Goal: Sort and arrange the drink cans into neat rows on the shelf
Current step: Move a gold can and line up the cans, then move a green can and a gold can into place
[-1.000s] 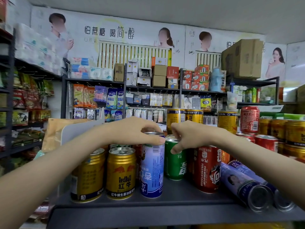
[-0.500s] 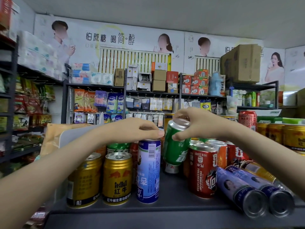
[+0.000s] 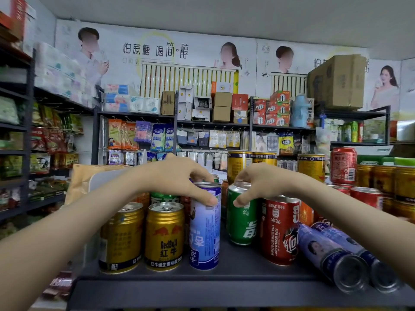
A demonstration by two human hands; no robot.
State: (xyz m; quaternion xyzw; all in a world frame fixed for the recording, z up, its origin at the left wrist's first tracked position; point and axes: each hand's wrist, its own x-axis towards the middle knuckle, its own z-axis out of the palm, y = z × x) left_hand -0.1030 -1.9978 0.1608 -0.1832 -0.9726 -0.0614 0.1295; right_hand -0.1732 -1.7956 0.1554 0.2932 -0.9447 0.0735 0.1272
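At frame centre, the blue can [image 3: 205, 232] is held at its top by the curled grip of the left hand [image 3: 177, 178]. Just right, the green can [image 3: 241, 221] is clasped likewise by the right hand [image 3: 269, 180], both upright on the shelf [image 3: 242, 274]

tall can [image 3: 205, 232] left of stubby can [image 3: 241, 221] | lying cans [image 3: 325, 250] rightmost, seemingly touching

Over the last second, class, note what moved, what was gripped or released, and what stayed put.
The right hand lifted and tilted the green can, then set it upright on the shelf again, right of the blue can, keeping its grip. Nothing was released. The left hand stayed on the blue can; the gold cans and red can did not move.
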